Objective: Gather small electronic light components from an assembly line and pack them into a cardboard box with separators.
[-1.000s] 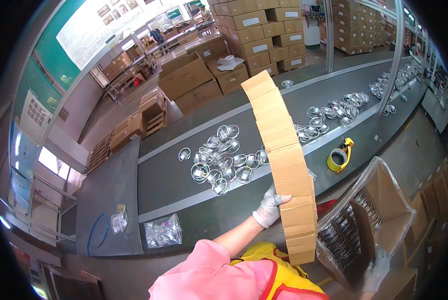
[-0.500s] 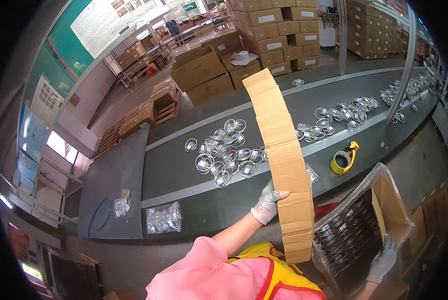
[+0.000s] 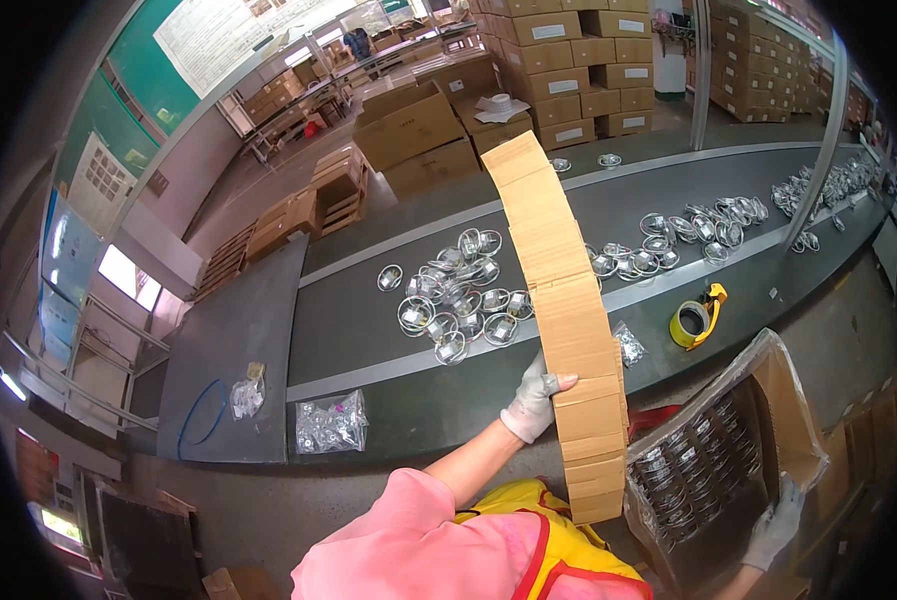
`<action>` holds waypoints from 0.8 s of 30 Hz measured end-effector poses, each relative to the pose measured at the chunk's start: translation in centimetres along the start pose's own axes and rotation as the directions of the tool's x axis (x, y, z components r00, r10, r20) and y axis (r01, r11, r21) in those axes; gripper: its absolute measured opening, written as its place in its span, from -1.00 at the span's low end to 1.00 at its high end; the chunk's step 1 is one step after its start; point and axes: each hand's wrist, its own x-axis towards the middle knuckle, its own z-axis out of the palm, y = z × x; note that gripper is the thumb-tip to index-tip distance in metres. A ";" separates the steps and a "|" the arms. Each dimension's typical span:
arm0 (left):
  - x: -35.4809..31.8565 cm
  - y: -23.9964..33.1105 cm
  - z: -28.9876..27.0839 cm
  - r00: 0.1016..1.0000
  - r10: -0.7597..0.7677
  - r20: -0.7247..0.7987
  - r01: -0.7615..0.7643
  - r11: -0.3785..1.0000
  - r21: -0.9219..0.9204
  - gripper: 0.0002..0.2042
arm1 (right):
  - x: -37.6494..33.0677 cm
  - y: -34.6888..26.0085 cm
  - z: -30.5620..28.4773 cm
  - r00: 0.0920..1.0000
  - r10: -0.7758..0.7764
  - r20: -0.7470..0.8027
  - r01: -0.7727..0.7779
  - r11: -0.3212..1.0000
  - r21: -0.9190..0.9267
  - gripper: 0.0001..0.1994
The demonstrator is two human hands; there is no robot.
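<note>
In my gloved left hand [image 3: 535,400] is a long strip of folded cardboard [image 3: 575,330], gripped near its lower half with the thumb across its face. The strip stands tall in front of me and hides part of the conveyor. At the lower right a lined open carton [image 3: 703,565] holds rows of coiled-cable parts [image 3: 683,480]. My gloved right hand [image 3: 776,525] lies against the carton's right wall, fingers stretched out along it; its thumb is not clear.
Loose coiled-cable parts [image 3: 453,290] lie in clusters on the conveyor belt [image 3: 353,325]. Along the near ledge are a bag of small parts [image 3: 331,425], another small bag [image 3: 628,345] and a yellow tape dispenser [image 3: 696,322]. Metal posts [image 3: 818,150] rise at the right; stacked cartons [image 3: 558,80] stand behind.
The view has shifted slightly. Inside the carton, the upright cardboard piece by my right hand no longer stands out from the right wall. My left hand keeps its hold on the strip.
</note>
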 end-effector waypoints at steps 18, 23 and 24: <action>-0.2 0.6 -0.9 1.000 0.012 -0.007 -0.013 0.998 -0.059 -0.33 | -1.9 -4.4 -0.5 0.944 -0.091 0.318 0.029 0.981 0.194 -0.46; 0.2 0.5 -1.2 0.999 0.035 0.020 -0.033 0.996 -0.078 -0.35 | 2.7 -6.6 -5.7 0.996 -0.084 -0.009 0.075 0.834 0.546 -0.47; 0.4 0.4 -1.1 0.999 0.018 0.033 -0.015 0.997 -0.077 -0.35 | 4.1 -7.7 -8.0 0.985 -0.148 -0.092 0.174 0.852 0.495 -0.46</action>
